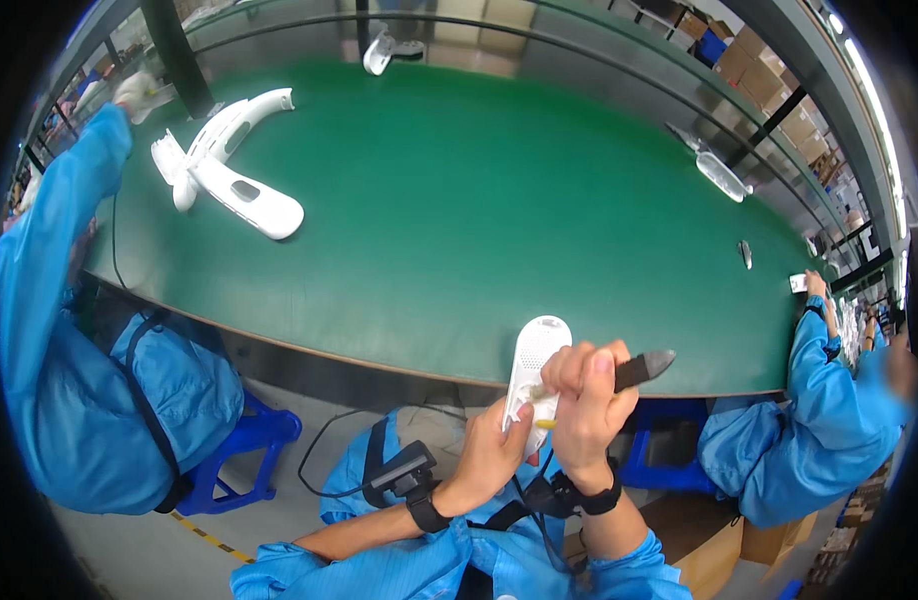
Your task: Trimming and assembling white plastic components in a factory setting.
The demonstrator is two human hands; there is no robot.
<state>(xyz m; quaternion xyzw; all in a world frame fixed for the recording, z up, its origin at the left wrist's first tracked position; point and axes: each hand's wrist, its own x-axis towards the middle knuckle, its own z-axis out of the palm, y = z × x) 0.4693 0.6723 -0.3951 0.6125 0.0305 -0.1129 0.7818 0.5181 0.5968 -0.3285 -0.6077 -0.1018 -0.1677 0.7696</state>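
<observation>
My left hand (pixel 489 450) grips a white plastic housing (pixel 541 345) by its lower part. The housing is elongated, with a rounded far end and a patch of small holes, and sits over the table's near edge. My right hand (pixel 591 408) is closed around a tool with a dark handle (pixel 644 369); the grey, tapered end of the handle sticks out to the right. The tool's working end is by the housing, mostly hidden by my fingers, so I cannot tell its kind. A small yellow piece shows below my right fingers.
Several white curved plastic parts (pixel 247 200) lie at the left of the green table (pixel 429 220). More white pieces lie near the far rail and at the right, including a clear-looking shell (pixel 721 176). Blue-sleeved co-workers sit left (pixel 54 255) and right (pixel 829 390), on blue stools.
</observation>
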